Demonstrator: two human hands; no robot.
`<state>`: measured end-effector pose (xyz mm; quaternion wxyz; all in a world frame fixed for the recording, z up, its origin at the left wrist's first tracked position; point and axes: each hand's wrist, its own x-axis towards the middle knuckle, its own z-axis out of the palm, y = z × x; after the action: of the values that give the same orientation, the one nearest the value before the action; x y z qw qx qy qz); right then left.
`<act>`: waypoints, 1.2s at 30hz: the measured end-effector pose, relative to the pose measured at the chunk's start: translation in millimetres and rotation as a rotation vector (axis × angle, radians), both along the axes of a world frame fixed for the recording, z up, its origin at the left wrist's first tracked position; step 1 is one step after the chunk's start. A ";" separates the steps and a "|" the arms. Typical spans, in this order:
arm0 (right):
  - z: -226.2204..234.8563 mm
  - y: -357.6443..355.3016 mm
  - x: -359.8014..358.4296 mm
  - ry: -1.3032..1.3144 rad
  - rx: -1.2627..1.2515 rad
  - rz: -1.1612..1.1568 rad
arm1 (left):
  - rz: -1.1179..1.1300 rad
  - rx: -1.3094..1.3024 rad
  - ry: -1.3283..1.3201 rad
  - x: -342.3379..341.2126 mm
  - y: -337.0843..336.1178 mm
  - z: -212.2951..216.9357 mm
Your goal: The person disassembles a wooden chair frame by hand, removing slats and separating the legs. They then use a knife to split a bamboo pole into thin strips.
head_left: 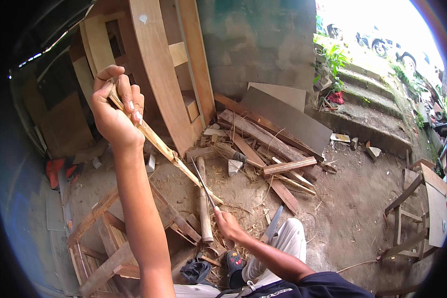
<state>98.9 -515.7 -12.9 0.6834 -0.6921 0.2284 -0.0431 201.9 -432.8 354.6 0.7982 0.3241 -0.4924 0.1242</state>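
My left hand [115, 111], raised at the left, is closed around the upper end of a long split bamboo strip [159, 144]. The strip slants down to the right, and its lower end comes close to my right hand [227, 223]. That hand is closed on the handle of a long, narrow-bladed knife [204, 185], whose blade points up and to the left and crosses the strip in view. Whether the edge touches the strip I cannot tell. Below them a round bamboo pole [203, 218] lies on the ground.
A wooden frame [97, 213] stands at the lower left. Planks [263, 134] and scraps are piled ahead, near a tall wooden cabinet [159, 64]. A saw blade [273, 224] shows beside my knee. At the right are a wooden stool [434, 203] and concrete steps [367, 99].
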 end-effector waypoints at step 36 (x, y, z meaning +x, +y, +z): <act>-68.7 -0.9 37.8 -0.168 -0.127 0.009 | 0.339 0.222 0.202 15.6 2.9 11.2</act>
<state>136.7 -516.5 -81.5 0.6550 -0.7291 0.1640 -0.1122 217.4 -429.9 365.9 0.7706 0.4991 -0.3590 0.1683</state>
